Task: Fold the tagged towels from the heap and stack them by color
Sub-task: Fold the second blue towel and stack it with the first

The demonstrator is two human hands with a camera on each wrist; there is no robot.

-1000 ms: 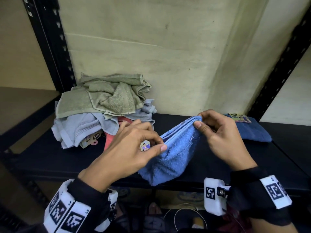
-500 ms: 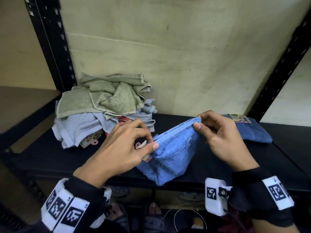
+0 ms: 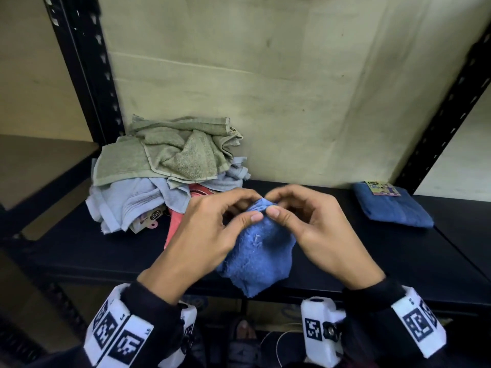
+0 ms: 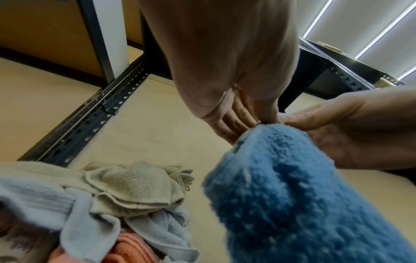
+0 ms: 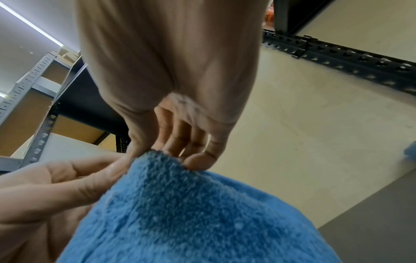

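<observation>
A blue towel [image 3: 256,258] hangs doubled over the front of the black shelf [image 3: 345,251]. My left hand [image 3: 212,235] and my right hand [image 3: 313,229] pinch its top edge side by side, thumbs almost touching. Both wrist views show the blue towel [image 4: 292,195] [image 5: 191,213] pinched between thumb and fingers. The heap [image 3: 170,166] sits at the back left: green towels on top, pale blue ones below, a pink one at the bottom. A folded blue towel [image 3: 393,208] with a paper tag lies at the right.
Black slotted uprights [image 3: 87,75] frame the shelf on the left and right. A beige wall [image 3: 265,88] closes the back. A tan shelf [image 3: 39,160] adjoins on the left. Cables and footwear show on the floor below.
My hands have come together: the left moved right along the towel's top edge until it met the right. The towel now hangs narrower and folded in half.
</observation>
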